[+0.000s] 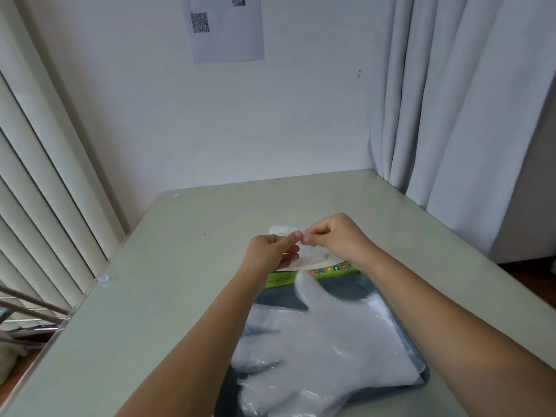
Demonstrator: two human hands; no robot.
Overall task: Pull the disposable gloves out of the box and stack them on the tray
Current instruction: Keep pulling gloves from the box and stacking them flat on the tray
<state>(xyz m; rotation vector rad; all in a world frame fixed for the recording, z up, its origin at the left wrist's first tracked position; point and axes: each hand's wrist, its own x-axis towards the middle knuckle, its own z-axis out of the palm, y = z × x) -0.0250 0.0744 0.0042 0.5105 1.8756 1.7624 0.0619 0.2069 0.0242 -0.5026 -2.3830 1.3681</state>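
1. The left hand (270,254) and right hand (334,239) meet fingertip to fingertip, each pinching the top edge of one clear plastic glove (313,254).
2. That glove hangs crumpled between the hands, over the green and white glove box (328,269).
3. The box lies flat at the 12 o'clock edge of the dark grey tray (349,288).
4. The tray, at 6 o'clock from the hands, holds a stack of gloves (325,341), fingers pointing to 9 o'clock.
5. Everything rests on a pale green surface (180,266).
6. Blinds (45,176) stand at 9 o'clock, a curtain (451,100) at 2 o'clock, and a sheet with a QR code (228,28) on the wall at 12 o'clock.
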